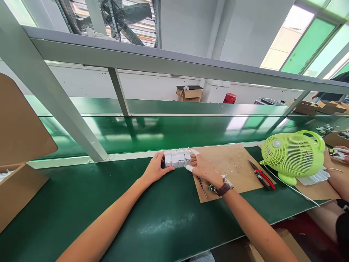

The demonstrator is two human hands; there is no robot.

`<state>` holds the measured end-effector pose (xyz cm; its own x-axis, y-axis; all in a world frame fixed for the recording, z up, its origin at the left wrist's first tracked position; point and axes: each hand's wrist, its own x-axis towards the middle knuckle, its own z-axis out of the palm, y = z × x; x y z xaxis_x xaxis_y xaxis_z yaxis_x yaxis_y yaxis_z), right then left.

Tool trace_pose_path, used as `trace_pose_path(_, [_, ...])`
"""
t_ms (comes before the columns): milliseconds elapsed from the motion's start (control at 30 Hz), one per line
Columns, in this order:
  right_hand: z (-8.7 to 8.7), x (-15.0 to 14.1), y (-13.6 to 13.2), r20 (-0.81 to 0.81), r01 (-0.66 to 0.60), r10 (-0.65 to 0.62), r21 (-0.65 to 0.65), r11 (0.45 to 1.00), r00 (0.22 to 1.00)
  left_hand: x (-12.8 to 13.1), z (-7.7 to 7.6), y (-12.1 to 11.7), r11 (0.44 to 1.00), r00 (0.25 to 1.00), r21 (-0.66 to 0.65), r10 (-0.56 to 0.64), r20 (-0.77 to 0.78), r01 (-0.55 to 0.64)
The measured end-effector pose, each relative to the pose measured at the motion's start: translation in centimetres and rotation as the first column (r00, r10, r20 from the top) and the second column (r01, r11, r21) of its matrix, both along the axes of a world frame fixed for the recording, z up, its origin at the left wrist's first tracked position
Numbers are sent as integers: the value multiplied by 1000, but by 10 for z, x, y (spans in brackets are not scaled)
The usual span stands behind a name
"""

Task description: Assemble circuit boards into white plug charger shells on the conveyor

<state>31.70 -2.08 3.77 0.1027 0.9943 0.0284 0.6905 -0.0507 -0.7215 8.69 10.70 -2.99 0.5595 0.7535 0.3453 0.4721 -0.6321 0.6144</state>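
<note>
Holding a block of small white boxes (177, 158) between the 2 hands, near the far edge of the green table (152, 225), with 4 boxes showing along the near side. Pinching the left end with the left hand (156, 169), with the thumb along the near lower edge and the forefinger at the far corner, around a dark patch (163, 162). Clasping the right end with the right hand (204, 168), with the thumb at the near corner and the forefinger at the far corner, both in white finger covers (189, 168). Impossible to tell: resting on the table or slightly lifted.

Wearing a dark-strapped watch (225, 186) on the right wrist, beside a small circuit board (212, 187) and near tweezers (202, 187), over a brown sheet (231, 160). Farther right, past red-and-black pliers (263, 175), to a lime-green fan (293, 154) and, beyond it, to another person's hand (345, 159). Leftward, well apart from the block, to an open cardboard box (21, 193). Across the far side, along a glossy green surface (169, 129).
</note>
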Motion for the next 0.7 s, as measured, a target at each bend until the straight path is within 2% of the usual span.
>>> trace_pose_path(133, [-3, 8, 7, 21, 95, -95, -17, 995, 995, 5, -7, -8, 996, 987, -84, 56, 148, -44])
trace_pose_path(300, [-20, 3, 23, -89, 17, -15, 17, 1000, 996, 12, -8, -17, 989, 973, -106, 120, 195, -101])
trace_pose_path(400, [-32, -9, 28, -167, -8, 11, 15, 1000, 986, 8, -3, -19, 983, 966, -77, 178, 190, -166])
trace_pose_path(467, [-36, -17, 27, -139, -24, 24, 2, 1000, 990, 4, 1, -21, 976, 963, -72, 216, 159, -206])
trace_pose_path(567, [-35, -20, 22, -46, -23, 23, 12, 1000, 999, 2, 6, -25, 967, 964, -101, 244, 101, -234])
trace_pose_path(700, [-27, -10, 13, -6, -12, 12, 29, 1000, 1000, 7, 7, -34, 957, 958, -85, 281, 59, -276])
